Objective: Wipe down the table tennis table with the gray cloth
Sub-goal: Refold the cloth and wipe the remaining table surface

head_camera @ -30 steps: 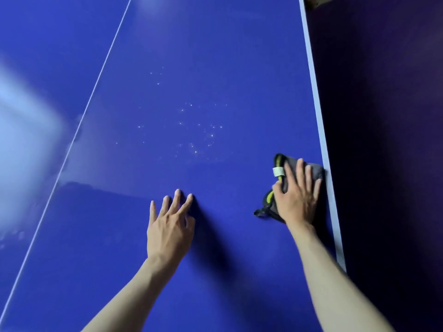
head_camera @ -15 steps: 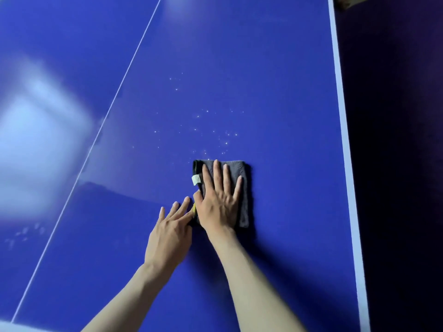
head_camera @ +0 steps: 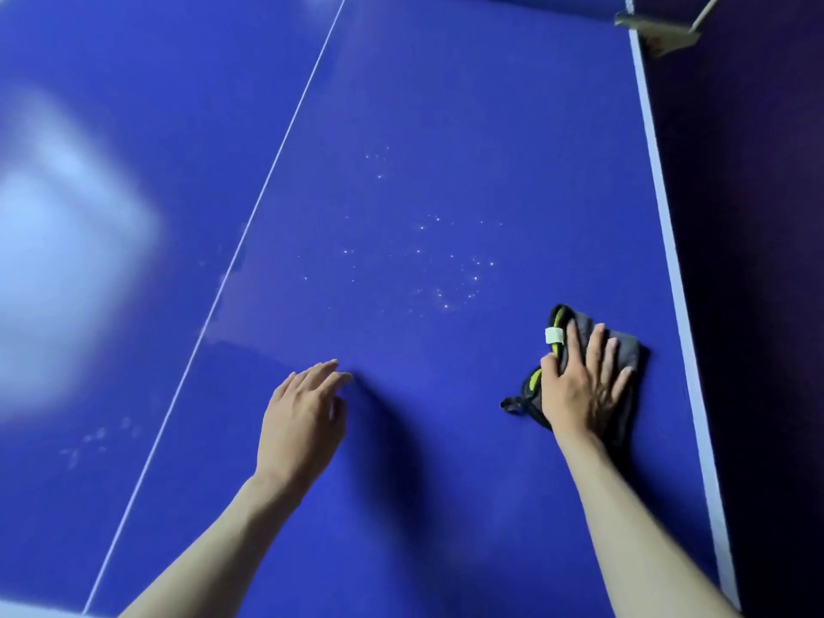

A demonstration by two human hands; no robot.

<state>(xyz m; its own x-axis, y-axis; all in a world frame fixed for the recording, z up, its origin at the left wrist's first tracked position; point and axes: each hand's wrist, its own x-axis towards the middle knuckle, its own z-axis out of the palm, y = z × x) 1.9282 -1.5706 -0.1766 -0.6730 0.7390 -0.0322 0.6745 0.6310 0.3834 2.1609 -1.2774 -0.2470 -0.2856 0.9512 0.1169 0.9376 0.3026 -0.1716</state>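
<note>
The blue table tennis table (head_camera: pixel 446 104) fills the view. A gray cloth (head_camera: pixel 624 350) with a yellow-green trim and a white tag lies flat on it near the right edge. My right hand (head_camera: pixel 584 385) presses on the cloth with straight, spread fingers. My left hand (head_camera: pixel 303 417) rests on the bare table surface to the left, fingers extended. Small white specks (head_camera: pixel 446 269) dot the surface just beyond the cloth.
A white centre line (head_camera: pixel 267 185) runs diagonally up the table. The white side edge (head_camera: pixel 669 243) borders dark floor on the right. A net post bracket (head_camera: pixel 655 29) shows at the top right. A bright glare covers the left half.
My right hand slid the cloth from beside my left hand back to the right, towards the table's side edge. My left hand stayed in place on the table.
</note>
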